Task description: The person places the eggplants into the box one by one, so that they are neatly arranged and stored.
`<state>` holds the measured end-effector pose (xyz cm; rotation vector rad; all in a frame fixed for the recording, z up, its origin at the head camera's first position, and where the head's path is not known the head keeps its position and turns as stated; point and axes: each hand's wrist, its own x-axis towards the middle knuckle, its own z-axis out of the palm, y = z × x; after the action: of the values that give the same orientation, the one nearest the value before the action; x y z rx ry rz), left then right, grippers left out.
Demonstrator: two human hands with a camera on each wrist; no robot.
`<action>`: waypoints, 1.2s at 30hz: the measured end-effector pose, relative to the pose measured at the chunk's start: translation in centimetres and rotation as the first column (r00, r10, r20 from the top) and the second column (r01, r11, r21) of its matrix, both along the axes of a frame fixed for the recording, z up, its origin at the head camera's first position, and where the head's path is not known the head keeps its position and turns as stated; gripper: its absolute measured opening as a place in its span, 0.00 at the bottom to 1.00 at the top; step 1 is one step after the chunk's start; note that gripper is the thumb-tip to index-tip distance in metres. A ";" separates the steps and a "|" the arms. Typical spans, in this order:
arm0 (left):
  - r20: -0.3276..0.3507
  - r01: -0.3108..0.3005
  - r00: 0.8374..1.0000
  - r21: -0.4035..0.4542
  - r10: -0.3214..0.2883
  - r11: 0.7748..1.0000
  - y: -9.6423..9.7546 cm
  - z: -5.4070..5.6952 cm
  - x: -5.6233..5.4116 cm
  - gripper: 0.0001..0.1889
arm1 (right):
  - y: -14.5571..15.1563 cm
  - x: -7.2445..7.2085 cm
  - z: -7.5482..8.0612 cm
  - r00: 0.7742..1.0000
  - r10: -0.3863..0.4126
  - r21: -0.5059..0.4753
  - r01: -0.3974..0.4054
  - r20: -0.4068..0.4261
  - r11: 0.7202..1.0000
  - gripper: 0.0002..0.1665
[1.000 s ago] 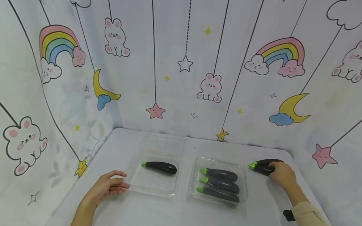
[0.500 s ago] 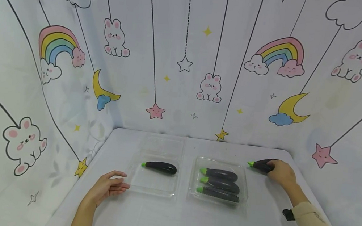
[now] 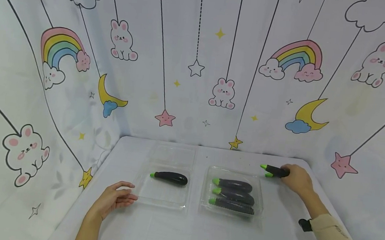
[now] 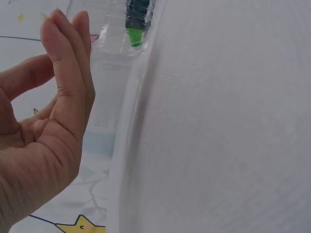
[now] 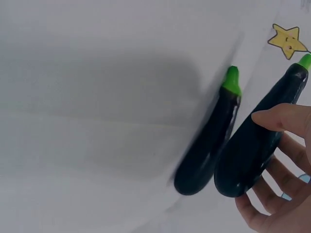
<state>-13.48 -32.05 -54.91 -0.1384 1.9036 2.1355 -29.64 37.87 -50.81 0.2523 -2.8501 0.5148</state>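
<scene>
At the table's back right, my right hand [image 3: 298,179] grips a toy-like eggplant [image 5: 252,155], dark and glossy with a bright green stem, thumb on one side and fingers on the other. Beside it a second eggplant [image 5: 209,145] lies on the white tabletop, mostly hidden by the hand and the held one in the head view. My left hand [image 3: 113,199] holds nothing, its fingers loosely bent at the left edge of a clear plastic box [image 3: 160,204]. Inside that box lies one eggplant [image 3: 171,178].
A second clear box [image 3: 262,181] stands right of the middle, with three eggplants [image 3: 232,195] side by side in it. Behind the left box lies its clear lid flap [image 3: 172,153]. Cloth walls [image 3: 193,108] with printed rabbits and stars rise around the table.
My right hand has drawn the gripped eggplant slightly up and to the left, apart from the one beside it. The left hand and both boxes have stayed put.
</scene>
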 end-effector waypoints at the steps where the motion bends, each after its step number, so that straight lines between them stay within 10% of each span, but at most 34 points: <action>1: 0.001 0.000 1.000 0.000 0.000 1.000 0.0 0.0 0.0 0.22 | -0.3 0.1 0.2 1.000 0.004 -0.004 -0.004 -0.006 1.000 0.24; 36: 0.011 0.012 1.000 0.007 -0.012 1.000 -0.3 0.1 -0.2 0.22 | -7.7 1.1 4.7 0.996 0.062 -0.005 -0.063 -0.056 0.998 0.28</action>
<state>-13.68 -32.33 -54.86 -0.1365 1.8864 2.1286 -28.58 30.18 -46.09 0.3502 -2.7932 0.5217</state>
